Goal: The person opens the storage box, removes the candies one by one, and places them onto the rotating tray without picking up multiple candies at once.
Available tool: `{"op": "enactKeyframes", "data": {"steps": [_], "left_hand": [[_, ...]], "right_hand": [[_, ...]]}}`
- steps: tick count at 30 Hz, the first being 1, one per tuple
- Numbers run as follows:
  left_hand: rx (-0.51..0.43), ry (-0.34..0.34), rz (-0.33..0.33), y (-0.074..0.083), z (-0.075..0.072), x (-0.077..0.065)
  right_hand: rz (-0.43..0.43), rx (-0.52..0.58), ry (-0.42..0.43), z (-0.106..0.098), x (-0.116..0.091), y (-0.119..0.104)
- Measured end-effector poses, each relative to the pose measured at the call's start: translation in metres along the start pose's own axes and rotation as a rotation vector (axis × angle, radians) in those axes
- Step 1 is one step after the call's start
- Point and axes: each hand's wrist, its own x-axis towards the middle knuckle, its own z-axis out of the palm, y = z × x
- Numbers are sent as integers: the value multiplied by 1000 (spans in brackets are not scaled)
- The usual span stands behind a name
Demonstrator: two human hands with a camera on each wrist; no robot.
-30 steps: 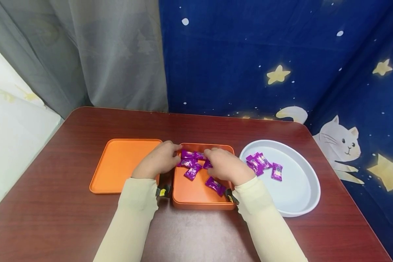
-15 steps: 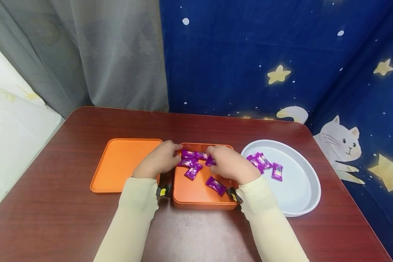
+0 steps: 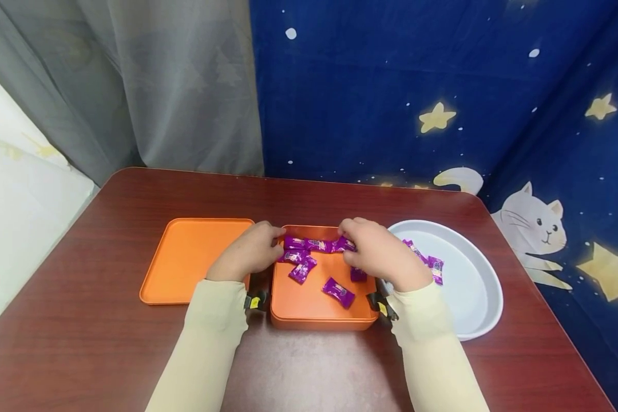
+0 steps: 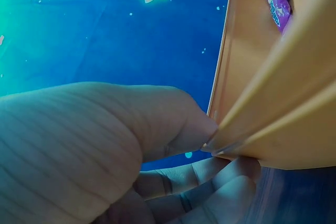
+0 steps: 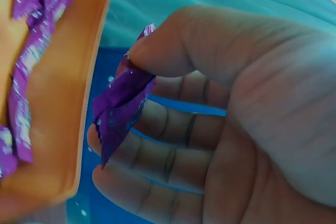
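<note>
A square orange box (image 3: 309,309) on the table holds several purple-wrapped candies (image 3: 301,269), most of them along its back and left sides. At the box's back left corner, my left hand (image 3: 247,252) pinches the wall between thumb and fingers, which shows closely in the left wrist view. My right hand (image 3: 383,254) is over the box's right side. The right wrist view shows it pinching a purple-wrapped candy (image 5: 123,100) between thumb and fingers. One candy (image 3: 338,292) lies alone near the box's front. Another candy (image 3: 358,275) is partly hidden beneath my right hand.
A flat orange lid (image 3: 185,269) lies left of the box. To the right stands a round, pale-blue tray (image 3: 476,320) with more purple candies, partly covered by my right wrist. A blue starry curtain (image 3: 350,103) hangs behind the brown table (image 3: 108,257).
My right hand has moved right, from the middle of the box to its right side. A row of candies along the back now shows. The left hand stays at the corner.
</note>
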Motion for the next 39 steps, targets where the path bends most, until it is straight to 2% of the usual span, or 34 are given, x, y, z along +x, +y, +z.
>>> {"op": "enactKeyframes", "data": {"steps": [5,11,15,22,31,39], "left_hand": [[-5,-2,-3,1,0,-1],[-7,-5,0,2,0,-2],[2,4,2,2,0,-3],[9,-1,4,3,0,-5],[6,-6,2,4,0,-5],[21,2,13,3,0,-5]], "right_hand": [[32,26,24,-12,-10,12],[145,86,-3,-19,-19,34],[178,94,7,-22,-23,52],[236,92,4,-20,-28,77],[276,106,22,-18,-36,99],[320,124,-14,-15,-39,110]]}}
